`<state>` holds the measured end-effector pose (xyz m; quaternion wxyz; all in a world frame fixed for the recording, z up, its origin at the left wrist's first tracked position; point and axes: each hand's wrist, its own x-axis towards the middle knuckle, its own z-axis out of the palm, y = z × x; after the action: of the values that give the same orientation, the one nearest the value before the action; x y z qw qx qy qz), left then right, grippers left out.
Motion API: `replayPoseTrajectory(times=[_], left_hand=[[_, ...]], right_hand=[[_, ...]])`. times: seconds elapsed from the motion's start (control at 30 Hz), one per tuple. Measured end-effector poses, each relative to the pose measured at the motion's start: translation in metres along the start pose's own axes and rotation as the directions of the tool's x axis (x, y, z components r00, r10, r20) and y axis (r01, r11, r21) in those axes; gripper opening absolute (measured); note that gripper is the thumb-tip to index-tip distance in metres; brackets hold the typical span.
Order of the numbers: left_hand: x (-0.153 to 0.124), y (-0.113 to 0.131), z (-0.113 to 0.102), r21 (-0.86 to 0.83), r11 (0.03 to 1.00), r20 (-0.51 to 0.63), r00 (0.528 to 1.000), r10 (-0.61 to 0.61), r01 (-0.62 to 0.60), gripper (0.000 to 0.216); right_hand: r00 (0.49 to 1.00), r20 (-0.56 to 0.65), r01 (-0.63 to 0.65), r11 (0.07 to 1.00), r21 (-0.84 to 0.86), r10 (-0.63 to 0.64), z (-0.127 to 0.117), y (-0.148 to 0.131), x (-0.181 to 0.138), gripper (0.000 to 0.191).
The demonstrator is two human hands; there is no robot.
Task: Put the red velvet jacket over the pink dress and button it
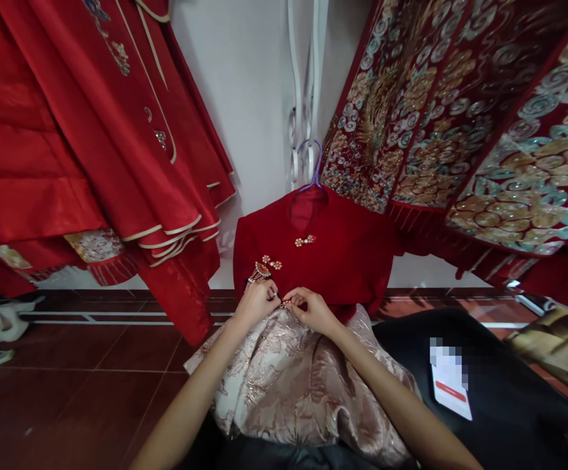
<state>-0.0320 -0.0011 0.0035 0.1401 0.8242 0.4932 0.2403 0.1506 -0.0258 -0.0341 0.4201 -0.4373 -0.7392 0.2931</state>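
A red jacket (347, 248) hangs in front of me on a purple hanger (315, 177). Floral beaded frog buttons run down it, one at the collar (305, 241) and one on the chest (271, 263), with a beaded tassel ornament (260, 271) beside the latter. At the jacket's lower front, my left hand (257, 301) and my right hand (309, 308) meet with bent, closed fingers. Between their fingertips shows a small beaded frog button (286, 303), partly hidden by the fingers. Pale pink brocade fabric (284, 385) with a leaf pattern lies bunched across my lap beneath both wrists.
Red garments (132, 143) hang at left, and heavily embroidered ones (441, 130) at right. A phone (453, 391) rests on a black padded seat (411, 333). Pale shoes (7, 324) stand near a white floor rail (117, 318). White metal bars (306, 72) rise behind the hanger.
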Motion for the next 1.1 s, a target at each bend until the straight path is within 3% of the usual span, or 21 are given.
replayPoseTrajectory(times=[0.33,0.7,0.9,1.1], left_hand=[[-0.001,-0.005,-0.002,0.133,0.987,0.044,0.996,0.083,-0.088,0.008],[0.003,-0.011,0.001,-0.082,0.996,0.002,1.000,-0.024,0.024,0.005],[0.006,-0.023,0.007,-0.201,0.977,0.047,0.997,-0.068,0.076,0.011],[0.007,-0.019,0.009,-0.216,0.972,0.013,0.995,-0.096,0.096,0.012]], right_hand=[[1.000,-0.027,0.003,1.000,0.009,-0.003,0.007,0.003,0.000,0.015],[0.992,-0.002,0.126,0.992,0.006,-0.125,0.007,0.002,0.022,0.015],[0.993,-0.004,0.118,0.993,-0.027,-0.119,0.009,0.008,0.023,0.040],[0.991,-0.082,0.098,0.994,-0.050,-0.102,0.014,0.013,0.024,0.038]])
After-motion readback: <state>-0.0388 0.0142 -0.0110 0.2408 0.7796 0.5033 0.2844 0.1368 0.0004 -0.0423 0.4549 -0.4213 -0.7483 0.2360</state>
